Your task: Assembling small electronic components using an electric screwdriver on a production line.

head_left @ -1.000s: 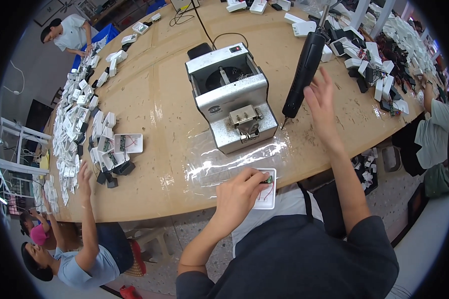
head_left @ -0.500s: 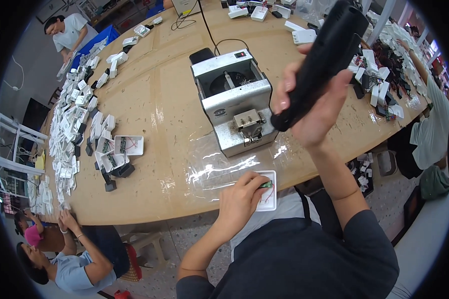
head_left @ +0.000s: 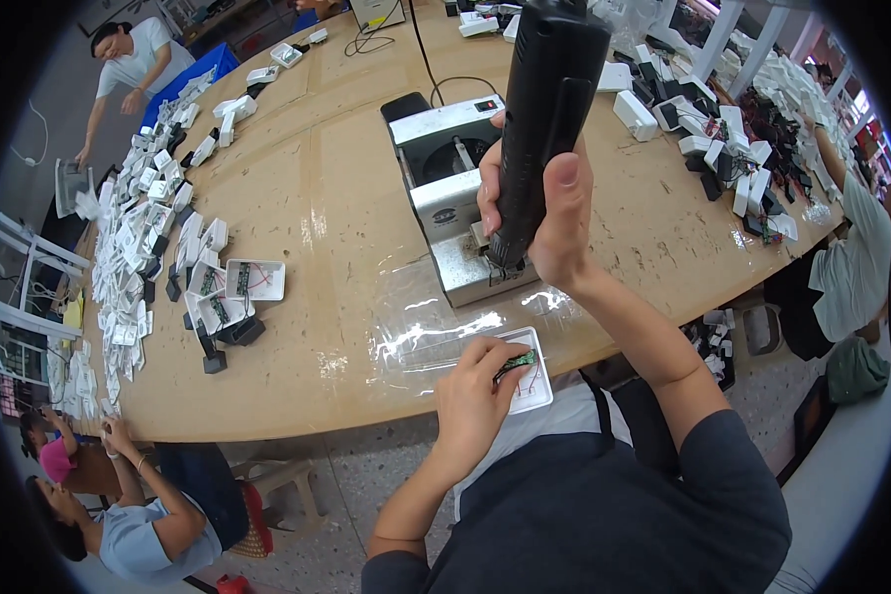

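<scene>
My right hand [head_left: 564, 233] is wrapped round a thick black electric screwdriver [head_left: 559, 89]. Its lower end points down at the front block of a metal screw feeder [head_left: 445, 194], where hand and tool hide the contact point. The feeder has a dark round bowl inside and a small red switch on top. Below it, at the table's near edge, my left hand [head_left: 470, 401] pinches a small green circuit board [head_left: 527, 358]. That board sits over a shallow white plastic case [head_left: 540, 394] with thin red wires in it.
Several open white cases [head_left: 270, 281] with boards and black parts stand left of the feeder. A long heap of white housings [head_left: 134, 287] lines the left edge. More housings and black parts [head_left: 752, 188] crowd the right. Co-workers [head_left: 153, 530] are at the left; a black cable [head_left: 421, 49] runs behind the feeder.
My right hand has brought the screwdriver leftward, from beside the feeder to over its front block. My left hand stays at the case, which has tilted slightly.
</scene>
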`<state>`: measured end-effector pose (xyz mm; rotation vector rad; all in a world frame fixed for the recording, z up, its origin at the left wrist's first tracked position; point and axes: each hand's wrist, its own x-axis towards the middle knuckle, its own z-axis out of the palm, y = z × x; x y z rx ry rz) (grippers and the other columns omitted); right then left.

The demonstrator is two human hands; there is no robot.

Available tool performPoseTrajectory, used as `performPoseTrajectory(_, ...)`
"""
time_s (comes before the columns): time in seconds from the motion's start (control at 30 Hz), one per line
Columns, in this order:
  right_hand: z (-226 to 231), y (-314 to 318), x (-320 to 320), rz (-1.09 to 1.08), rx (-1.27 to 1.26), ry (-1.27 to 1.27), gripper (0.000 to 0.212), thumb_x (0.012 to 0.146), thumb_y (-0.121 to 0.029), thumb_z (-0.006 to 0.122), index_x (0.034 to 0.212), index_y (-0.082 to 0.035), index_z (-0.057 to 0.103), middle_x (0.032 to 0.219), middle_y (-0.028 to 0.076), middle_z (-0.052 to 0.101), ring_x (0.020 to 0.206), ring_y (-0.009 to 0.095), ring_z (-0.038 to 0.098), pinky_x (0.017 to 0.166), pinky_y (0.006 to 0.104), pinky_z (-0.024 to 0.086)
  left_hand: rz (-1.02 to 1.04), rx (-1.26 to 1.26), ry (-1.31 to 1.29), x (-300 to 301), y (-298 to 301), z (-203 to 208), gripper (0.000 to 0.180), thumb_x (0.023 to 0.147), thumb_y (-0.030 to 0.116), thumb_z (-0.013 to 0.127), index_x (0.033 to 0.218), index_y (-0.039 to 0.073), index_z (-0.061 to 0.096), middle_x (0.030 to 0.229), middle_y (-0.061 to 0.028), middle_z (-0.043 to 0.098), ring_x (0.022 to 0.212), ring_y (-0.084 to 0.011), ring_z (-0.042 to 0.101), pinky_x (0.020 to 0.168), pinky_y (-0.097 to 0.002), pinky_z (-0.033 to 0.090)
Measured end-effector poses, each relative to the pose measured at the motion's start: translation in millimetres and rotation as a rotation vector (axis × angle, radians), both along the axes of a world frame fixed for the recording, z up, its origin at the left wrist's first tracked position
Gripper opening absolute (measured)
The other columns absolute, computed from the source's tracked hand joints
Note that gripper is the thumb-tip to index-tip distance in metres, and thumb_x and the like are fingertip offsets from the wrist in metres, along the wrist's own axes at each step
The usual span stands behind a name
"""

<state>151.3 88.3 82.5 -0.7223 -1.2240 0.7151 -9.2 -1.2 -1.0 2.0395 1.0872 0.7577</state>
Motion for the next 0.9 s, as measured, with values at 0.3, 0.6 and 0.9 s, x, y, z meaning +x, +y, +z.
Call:
performPoseTrajectory(0.3, 0, -4, -3, 0.038, -0.056, -0.029, 0.087, 0.093, -0.077, 0.042, 0.132, 0.001, 0.041, 0.076, 0.007, 0.054, 0.056, 0.010, 0.054, 0.052, 0.0236, 0.046, 0.018, 0.024, 0.001, 2, -2, 2, 0.015, 0.087, 0.016, 0.076, 0.101, 0.010, 0.073, 0.098, -0.0060, 0.066, 0.063, -0.0238, 0.067, 0.058, -0.0358, 0.052)
performPoseTrajectory(0.6, -26, -79, 6, 0.143, -0.187, 0.043, 0.098, 0.083, -0.088, 0.044, 0.134, -0.004, 0.034, 0.081, 0.007, 0.052, 0.061, 0.014, 0.055, 0.056, 0.0276, 0.050, 0.025, -0.021, -0.011, 1, -2, 3, 0.016, 0.087, 0.016, 0.076, 0.101, 0.011, 0.074, 0.097, -0.0056, 0.066, 0.063, -0.0244, 0.066, 0.059, -0.0360, 0.051)
performPoseTrajectory(0.9, -44, -90, 8, 0.138, -0.188, 0.033, 0.096, 0.082, -0.087, 0.044, 0.129, -0.004, 0.032, 0.080, 0.008, 0.053, 0.060, 0.013, 0.055, 0.057, 0.0272, 0.051, 0.055, 0.032, 0.008, 6, -7, 1, 0.015, 0.089, 0.015, 0.073, 0.102, 0.011, 0.072, 0.096, -0.0064, 0.063, 0.066, -0.0291, 0.065, 0.059, -0.0406, 0.049)
